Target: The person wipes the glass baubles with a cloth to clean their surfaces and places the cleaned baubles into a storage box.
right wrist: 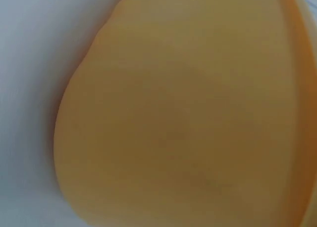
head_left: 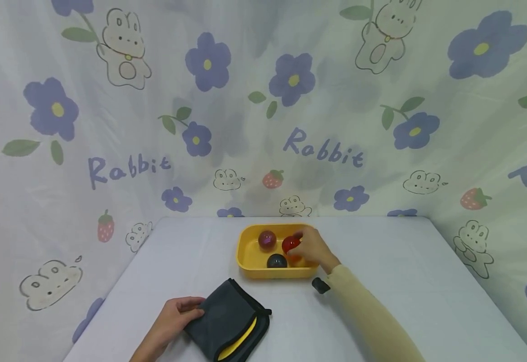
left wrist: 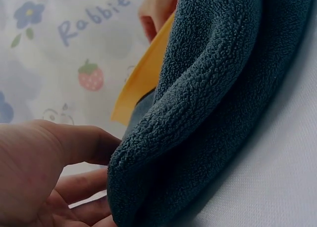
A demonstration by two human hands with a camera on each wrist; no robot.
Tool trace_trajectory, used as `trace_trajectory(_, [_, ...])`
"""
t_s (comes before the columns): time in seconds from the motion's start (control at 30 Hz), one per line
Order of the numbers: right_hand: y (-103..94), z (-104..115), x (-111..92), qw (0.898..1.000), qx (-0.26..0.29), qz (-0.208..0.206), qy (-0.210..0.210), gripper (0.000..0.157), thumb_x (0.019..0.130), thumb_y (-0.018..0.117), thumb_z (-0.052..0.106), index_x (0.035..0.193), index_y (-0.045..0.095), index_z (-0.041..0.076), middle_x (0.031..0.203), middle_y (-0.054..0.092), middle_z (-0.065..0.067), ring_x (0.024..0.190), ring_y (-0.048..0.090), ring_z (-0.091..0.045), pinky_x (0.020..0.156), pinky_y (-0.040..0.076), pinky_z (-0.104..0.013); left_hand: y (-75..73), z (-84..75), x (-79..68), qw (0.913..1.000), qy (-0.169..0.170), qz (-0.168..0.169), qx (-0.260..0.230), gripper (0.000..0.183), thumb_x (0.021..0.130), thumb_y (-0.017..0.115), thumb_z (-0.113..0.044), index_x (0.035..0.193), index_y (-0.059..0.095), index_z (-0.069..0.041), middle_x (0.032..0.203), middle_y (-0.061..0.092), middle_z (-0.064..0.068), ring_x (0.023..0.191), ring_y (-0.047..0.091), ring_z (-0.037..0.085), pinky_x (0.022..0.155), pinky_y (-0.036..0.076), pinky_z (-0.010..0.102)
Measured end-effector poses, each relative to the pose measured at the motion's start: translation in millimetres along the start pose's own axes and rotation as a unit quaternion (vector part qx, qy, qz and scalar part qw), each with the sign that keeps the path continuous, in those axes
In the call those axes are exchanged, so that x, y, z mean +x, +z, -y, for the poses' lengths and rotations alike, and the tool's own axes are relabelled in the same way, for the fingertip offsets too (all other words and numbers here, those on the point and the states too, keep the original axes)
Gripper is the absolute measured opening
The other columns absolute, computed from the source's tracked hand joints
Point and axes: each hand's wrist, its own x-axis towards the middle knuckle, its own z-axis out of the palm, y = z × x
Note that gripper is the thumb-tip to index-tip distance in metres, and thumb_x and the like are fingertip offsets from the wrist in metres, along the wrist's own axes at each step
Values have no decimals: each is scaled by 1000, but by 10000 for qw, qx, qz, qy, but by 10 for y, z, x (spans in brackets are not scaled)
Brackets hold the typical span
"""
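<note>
My left hand (head_left: pixel 172 319) pinches the left edge of a folded dark blue-green terry towel (head_left: pixel 223 319) lying on the table. In the left wrist view, the thumb is over the towel's thick fold (left wrist: pixel 198 88) and the fingers are under it. A yellow lining shows between the towel's black-trimmed layers. My right hand (head_left: pixel 313 247) reaches into a yellow plastic tray (head_left: pixel 251 273), its thumb and fingers around a shiny red ball (head_left: pixel 290 244). Beside it in the tray are a dark purplish-red ball (head_left: pixel 267 240) and a dark grey ball (head_left: pixel 277 261). Only the tray's outer wall (right wrist: pixel 173 113) fills the right wrist view.
The white table (head_left: pixel 381 301) runs back to a curtain (head_left: pixel 245 115) printed with rabbits and purple flowers, which also hangs along both sides. A small black device (head_left: pixel 321 285) sits at the right wrist, just in front of the tray.
</note>
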Motion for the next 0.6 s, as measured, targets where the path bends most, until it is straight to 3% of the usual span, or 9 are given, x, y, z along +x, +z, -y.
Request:
trace_trajectory(0.3, [33, 49, -25, 9979, -573, -48, -292, 39, 71, 91, 10, 104, 75, -2, 98, 74, -9, 89, 64, -22, 91, 57, -44, -9, -66, -5, 9993, 239, -78, 279, 40, 84, 77, -10, 122, 72, 2, 117, 76, 16, 105, 75, 28, 93, 59, 43])
trace_trajectory(0.5, [13, 86, -28, 9982, -589, 59, -52, 39, 74, 90, 10, 107, 74, -1, 102, 72, -10, 92, 63, -23, 94, 58, -44, -33, -189, 3, 9972, 471, -198, 541, 38, 89, 74, -12, 124, 71, 1, 117, 76, 14, 108, 74, 30, 94, 59, 45])
trace_trajectory(0.6, [-14, 98, -34, 9982, -586, 106, 3, 47, 74, 91, 12, 114, 72, -3, 112, 72, -14, 99, 65, -28, 96, 58, -45, -55, -284, 14, 9947, 705, -266, 699, 38, 92, 71, -15, 127, 70, 0, 120, 76, 14, 113, 73, 31, 96, 58, 46])
